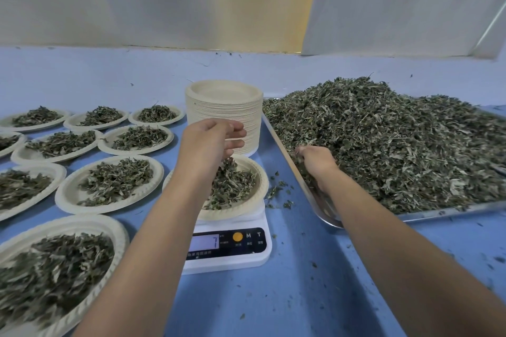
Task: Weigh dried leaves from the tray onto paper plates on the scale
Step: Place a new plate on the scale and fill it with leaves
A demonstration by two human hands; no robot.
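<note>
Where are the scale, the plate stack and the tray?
scale (227, 264), head view, white front edge.
plate stack (219, 109), head view, ribbed side.
tray (438, 213), head view, bare near rim.

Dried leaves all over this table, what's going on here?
A person is portioning dried leaves by weight. The left hand holds a pinch of leaves in its fingers just above the paper plate on the scale, which already carries a pile. The right hand digs its fingers into the big heap on the metal tray. A stack of empty plates stands behind the scale, and filled plates cover the blue table to the left.
</note>
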